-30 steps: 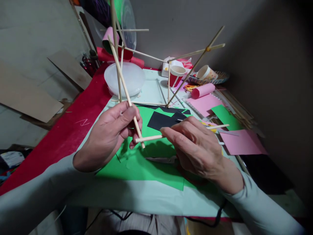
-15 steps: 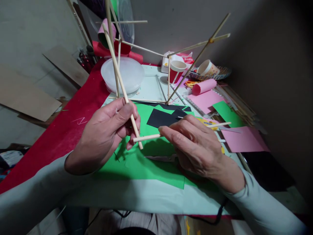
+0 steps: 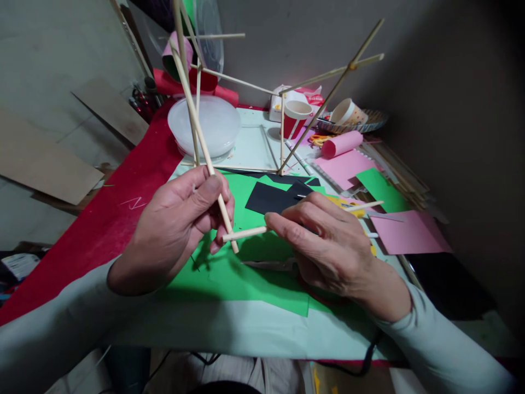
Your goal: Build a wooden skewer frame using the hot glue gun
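Observation:
My left hand point(image 3: 180, 224) pinches a long wooden stick point(image 3: 197, 126) that slants up and away into a frame of joined sticks point(image 3: 283, 93) standing on the table. My right hand point(image 3: 328, 241) holds a shorter wooden stick point(image 3: 246, 233) level, its left end touching the lower end of the long stick. Both hands hover over a green paper sheet point(image 3: 229, 273). A black paper piece point(image 3: 270, 200) lies just behind the hands. Scissors point(image 3: 270, 266) lie on the green sheet under my right hand.
A clear plastic bowl point(image 3: 205, 128) stands at the back left on red cloth point(image 3: 102, 219). A red paper cup point(image 3: 296, 117), a pink paper roll point(image 3: 342, 145), pink sheets point(image 3: 406, 232) and a plate with a tipped cup point(image 3: 348, 115) crowd the back right. The wall is close on the right.
Both hands and the two sticks stay together and have barely shifted; the view has dipped slightly, and the stick frame looks tilted a little more.

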{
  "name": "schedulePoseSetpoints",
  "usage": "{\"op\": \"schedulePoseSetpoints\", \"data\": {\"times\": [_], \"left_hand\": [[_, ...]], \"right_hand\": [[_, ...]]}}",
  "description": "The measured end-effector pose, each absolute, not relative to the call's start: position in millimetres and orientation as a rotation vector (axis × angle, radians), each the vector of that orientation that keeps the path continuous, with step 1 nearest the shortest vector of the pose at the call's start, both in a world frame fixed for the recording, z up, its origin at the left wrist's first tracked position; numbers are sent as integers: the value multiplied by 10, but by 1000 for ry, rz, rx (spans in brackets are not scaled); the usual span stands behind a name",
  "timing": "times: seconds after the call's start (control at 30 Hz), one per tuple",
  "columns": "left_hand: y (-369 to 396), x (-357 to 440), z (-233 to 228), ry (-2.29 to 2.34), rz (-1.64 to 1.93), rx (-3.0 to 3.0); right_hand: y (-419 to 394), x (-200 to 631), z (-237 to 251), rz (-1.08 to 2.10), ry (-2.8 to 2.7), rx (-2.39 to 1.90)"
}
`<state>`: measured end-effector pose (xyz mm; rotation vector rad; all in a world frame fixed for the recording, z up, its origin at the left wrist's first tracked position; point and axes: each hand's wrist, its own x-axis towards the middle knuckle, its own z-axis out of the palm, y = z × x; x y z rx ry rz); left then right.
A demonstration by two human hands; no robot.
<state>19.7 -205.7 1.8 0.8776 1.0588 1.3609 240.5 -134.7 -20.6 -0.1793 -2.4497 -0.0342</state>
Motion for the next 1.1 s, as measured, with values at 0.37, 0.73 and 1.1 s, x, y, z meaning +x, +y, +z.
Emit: {"op": "schedulePoseSetpoints", "data": {"times": [0.37,0.73,1.1], "left_hand": [[-2067,198,0,1091,1354,865],[-2078,236,1,1205,1337,722],[-2140,180,-104,1314,1352,728]], "right_hand": [[-1335,2404,-194,7,-2475,-149],[-1388,2352,-91,-18,-2489,-183],[-1327,2329,-130,-81,-2406,-110]]}}
